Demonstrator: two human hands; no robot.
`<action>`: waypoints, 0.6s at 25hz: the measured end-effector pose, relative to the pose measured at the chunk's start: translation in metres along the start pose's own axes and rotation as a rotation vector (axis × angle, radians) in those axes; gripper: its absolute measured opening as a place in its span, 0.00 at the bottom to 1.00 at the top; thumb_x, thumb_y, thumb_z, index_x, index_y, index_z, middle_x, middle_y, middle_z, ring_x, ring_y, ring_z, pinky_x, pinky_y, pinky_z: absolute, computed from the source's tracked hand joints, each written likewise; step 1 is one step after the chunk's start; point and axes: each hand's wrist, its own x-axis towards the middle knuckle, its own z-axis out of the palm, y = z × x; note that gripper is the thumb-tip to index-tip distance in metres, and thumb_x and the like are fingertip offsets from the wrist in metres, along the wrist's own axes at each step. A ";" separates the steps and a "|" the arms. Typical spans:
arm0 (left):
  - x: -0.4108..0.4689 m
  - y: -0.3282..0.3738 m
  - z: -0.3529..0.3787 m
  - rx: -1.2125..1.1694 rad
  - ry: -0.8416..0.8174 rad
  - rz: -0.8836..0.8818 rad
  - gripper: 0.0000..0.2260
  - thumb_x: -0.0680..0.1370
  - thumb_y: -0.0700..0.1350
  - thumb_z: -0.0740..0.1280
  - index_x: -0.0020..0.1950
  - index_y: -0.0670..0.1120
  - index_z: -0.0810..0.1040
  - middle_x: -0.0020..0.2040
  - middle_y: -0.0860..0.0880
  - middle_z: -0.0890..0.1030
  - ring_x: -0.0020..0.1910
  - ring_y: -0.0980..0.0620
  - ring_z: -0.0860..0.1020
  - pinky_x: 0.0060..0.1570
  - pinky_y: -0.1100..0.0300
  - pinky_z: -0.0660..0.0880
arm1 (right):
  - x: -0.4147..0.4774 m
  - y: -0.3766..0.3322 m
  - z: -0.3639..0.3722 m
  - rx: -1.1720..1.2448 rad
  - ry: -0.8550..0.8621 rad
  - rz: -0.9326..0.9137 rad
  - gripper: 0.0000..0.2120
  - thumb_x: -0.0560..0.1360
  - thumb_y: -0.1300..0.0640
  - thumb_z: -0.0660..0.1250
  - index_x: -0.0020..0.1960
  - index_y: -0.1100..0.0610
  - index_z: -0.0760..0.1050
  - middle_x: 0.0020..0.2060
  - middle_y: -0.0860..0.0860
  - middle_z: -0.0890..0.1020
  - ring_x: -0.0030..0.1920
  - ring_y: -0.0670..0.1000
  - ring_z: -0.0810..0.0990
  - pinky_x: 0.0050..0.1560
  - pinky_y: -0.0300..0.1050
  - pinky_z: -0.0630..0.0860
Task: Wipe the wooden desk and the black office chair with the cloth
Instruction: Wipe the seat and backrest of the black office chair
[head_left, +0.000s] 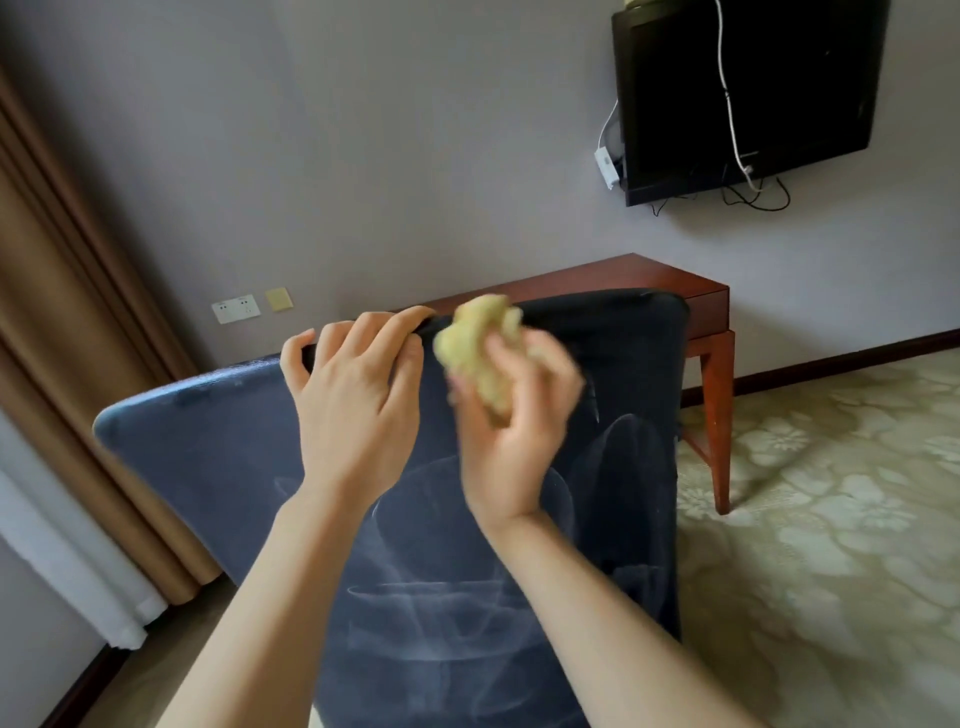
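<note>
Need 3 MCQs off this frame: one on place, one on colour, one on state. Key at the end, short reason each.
1. The left hand lies on:
A. the top edge of the chair back
B. a door handle
C. a keyboard

2. The cloth is:
A. dark blue
B. pale yellow
C. red

3. The right hand is:
A. hanging open, holding nothing
B. gripping the bunched cloth
C. pressed flat on a wall

Key:
1 A: its fingers curl over the top edge of the chair back.
2 B: the bundle shows pale yellow against the dark chair.
3 B: its fingers wrap the cloth up by the chair's top edge; motion blur hides whether the cloth touches the chair.
</note>
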 end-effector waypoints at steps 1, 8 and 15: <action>-0.001 -0.002 -0.001 -0.004 -0.010 0.015 0.18 0.80 0.46 0.50 0.61 0.55 0.76 0.52 0.59 0.76 0.53 0.57 0.67 0.61 0.56 0.53 | -0.006 0.003 0.000 0.004 -0.133 -0.103 0.19 0.70 0.63 0.73 0.58 0.55 0.73 0.58 0.49 0.70 0.58 0.51 0.70 0.58 0.44 0.73; -0.002 -0.001 0.004 -0.002 0.040 0.004 0.17 0.80 0.46 0.51 0.61 0.54 0.77 0.52 0.56 0.78 0.52 0.55 0.68 0.61 0.55 0.54 | 0.044 0.047 -0.044 -0.252 -0.289 -0.130 0.07 0.73 0.49 0.66 0.43 0.51 0.78 0.43 0.46 0.75 0.44 0.41 0.73 0.44 0.29 0.70; -0.002 0.016 0.009 0.027 0.011 -0.005 0.16 0.80 0.48 0.51 0.61 0.55 0.76 0.53 0.56 0.77 0.52 0.55 0.67 0.62 0.54 0.53 | 0.090 0.071 -0.083 -0.278 0.339 0.503 0.10 0.78 0.57 0.64 0.56 0.62 0.74 0.55 0.57 0.74 0.54 0.54 0.76 0.49 0.33 0.72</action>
